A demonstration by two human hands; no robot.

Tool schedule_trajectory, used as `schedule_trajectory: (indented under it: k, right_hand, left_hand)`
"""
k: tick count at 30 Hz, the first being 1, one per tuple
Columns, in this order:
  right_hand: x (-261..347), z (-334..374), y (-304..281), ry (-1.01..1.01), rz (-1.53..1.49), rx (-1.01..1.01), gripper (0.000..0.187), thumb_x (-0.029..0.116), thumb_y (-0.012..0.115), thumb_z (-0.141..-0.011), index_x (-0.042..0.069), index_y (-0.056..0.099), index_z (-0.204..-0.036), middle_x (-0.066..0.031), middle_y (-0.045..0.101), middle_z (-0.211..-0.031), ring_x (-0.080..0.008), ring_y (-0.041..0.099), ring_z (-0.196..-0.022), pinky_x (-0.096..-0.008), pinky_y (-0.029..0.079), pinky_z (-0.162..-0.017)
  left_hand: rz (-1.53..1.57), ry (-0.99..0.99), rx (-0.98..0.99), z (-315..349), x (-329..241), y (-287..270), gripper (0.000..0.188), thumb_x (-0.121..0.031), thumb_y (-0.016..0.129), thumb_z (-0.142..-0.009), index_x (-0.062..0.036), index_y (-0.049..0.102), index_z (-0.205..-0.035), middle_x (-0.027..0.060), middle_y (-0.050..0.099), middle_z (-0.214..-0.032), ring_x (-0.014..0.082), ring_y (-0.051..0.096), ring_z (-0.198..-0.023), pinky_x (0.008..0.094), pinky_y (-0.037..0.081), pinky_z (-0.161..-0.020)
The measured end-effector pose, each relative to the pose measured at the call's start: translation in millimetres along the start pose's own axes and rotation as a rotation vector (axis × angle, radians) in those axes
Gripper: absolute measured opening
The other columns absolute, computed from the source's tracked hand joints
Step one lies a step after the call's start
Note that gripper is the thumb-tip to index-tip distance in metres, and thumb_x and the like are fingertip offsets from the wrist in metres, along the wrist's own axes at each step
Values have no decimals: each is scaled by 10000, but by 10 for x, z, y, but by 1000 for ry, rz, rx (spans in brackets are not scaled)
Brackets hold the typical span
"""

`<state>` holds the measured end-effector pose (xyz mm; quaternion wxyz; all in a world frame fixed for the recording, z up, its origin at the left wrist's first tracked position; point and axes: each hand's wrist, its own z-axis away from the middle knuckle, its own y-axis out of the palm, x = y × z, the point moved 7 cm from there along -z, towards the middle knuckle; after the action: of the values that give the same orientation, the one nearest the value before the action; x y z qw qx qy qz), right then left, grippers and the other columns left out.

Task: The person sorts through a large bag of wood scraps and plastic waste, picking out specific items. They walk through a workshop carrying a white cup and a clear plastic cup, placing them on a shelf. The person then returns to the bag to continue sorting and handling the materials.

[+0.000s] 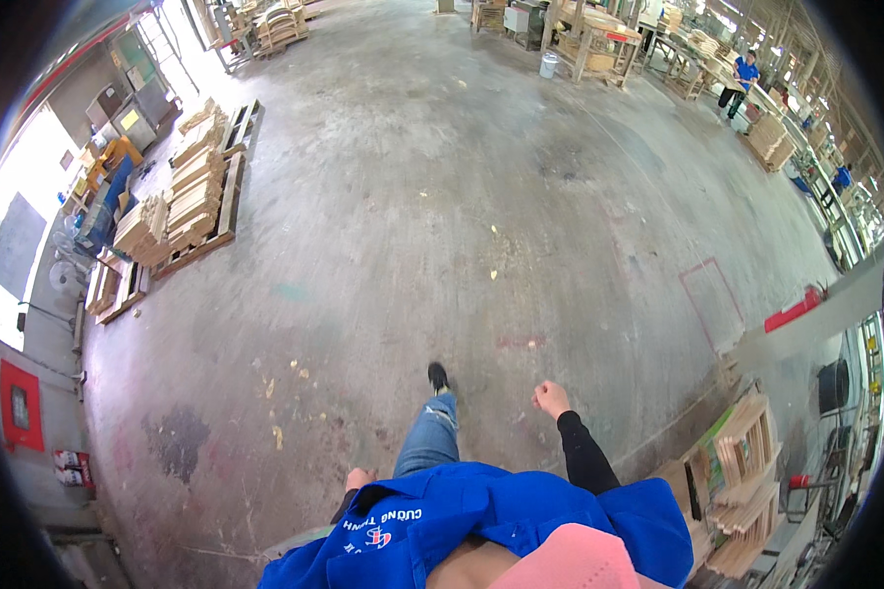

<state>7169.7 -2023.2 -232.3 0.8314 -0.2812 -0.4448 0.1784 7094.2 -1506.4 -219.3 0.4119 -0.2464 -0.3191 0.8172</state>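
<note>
My right hand (552,398) hangs forward over the concrete floor (393,226), past a black sleeve. Its fingers are curled in and nothing shows in them. Low at my left side, my left hand (360,478) shows only in part beside my blue jacket (452,501); its fingers cannot be made out. One leg in torn blue jeans (429,437), with a black shoe (438,377), is out in front of me. Neither hand touches any object in view.
Stacked wooden pieces (194,191) lie on pallets at the left. More wood (746,442) is piled close at the right, near a pillar with a red fire extinguisher (796,308). A person in blue (745,77) stands by workbenches far right. A white bucket (548,65) sits farther ahead.
</note>
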Motion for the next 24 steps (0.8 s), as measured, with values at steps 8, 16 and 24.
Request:
schedule_trajectory:
  k: [8,16,24]
  right_hand:
    - [1002,-2093,-486,35,193,157,196,197,526,-820,37,600,-733,-81,628,-653,-171,604,-566,-312,469,-527]
    - [890,-3723,-857,79,646,46,251,253,509,-738,75,651,-630,-131,641,-673,-276,629,-598,-397,494,-539]
    - [2261,-6879,-1669,273,514,128,217,272,559,-749,85,657,-697,-153,655,-809,-318,628,-727,-404,498,-635]
  left_hand:
    - [-33,13,102,-2137,-2334,-1282,305,-250,574,-752,-1,648,-912,242,595,-997,363,556,-1007,433,452,-837]
    - [215,747,-245,-4097,-6160,-3562,172,-133,512,-765,-52,622,-869,174,609,-907,335,546,-919,410,444,-797]
    - [5,512,-19,-5494,-7849,-4136,237,-175,474,-753,-19,632,-836,190,627,-862,358,595,-842,437,478,-721]
